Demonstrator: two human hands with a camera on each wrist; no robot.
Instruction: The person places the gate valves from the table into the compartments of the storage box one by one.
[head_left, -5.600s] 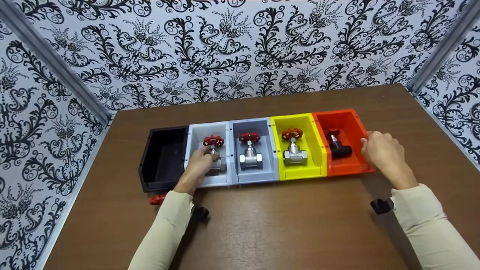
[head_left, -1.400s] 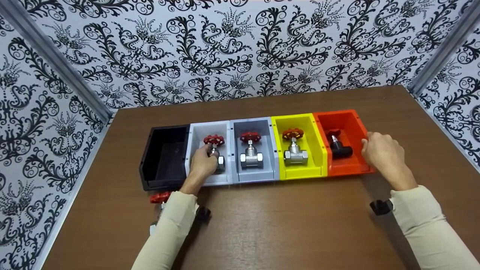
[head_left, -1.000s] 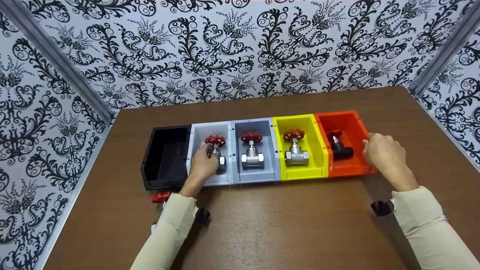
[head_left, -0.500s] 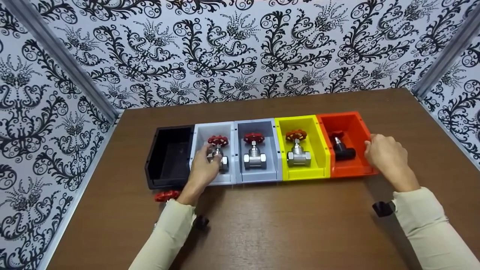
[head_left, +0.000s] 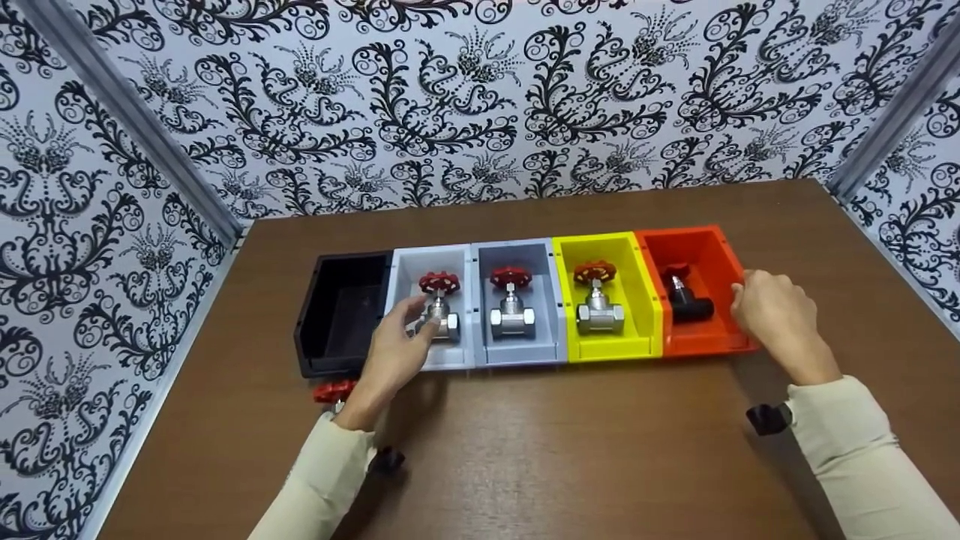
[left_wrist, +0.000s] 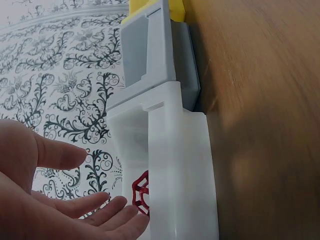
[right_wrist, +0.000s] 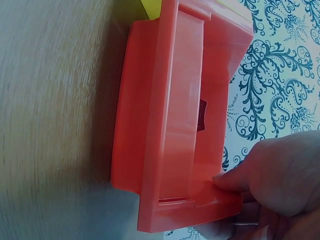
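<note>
My left hand (head_left: pixel 397 341) is over the front of the white bin (head_left: pixel 401 262), thumb and fingers spread apart with nothing between them. Just beyond its fingertips a steel gate valve (head_left: pixel 448 324) with a red handwheel stands in that bin; in the left wrist view the handwheel (left_wrist: pixel 142 192) shows past the fingers. My right hand (head_left: pixel 776 311) grips the right wall of the red-orange bin (right_wrist: pixel 172 110), thumb inside and fingers outside. In that bin lies a black-bodied valve (head_left: pixel 688 306) with a dark red handwheel.
Similar steel valves stand in the grey bin (head_left: pixel 555 349) and the yellow bin (head_left: pixel 651 341). A black bin (head_left: pixel 304 341) with nothing in it ends the row at left. In front of it another valve's red handwheel (head_left: pixel 334 391) shows, partly behind my left forearm. Patterned walls enclose the table (head_left: pixel 570 450).
My left hand held the valve in the white bin; its fingers have since spread and drawn back toward me, leaving the valve standing there. My right hand keeps its grip on the red-orange bin.
</note>
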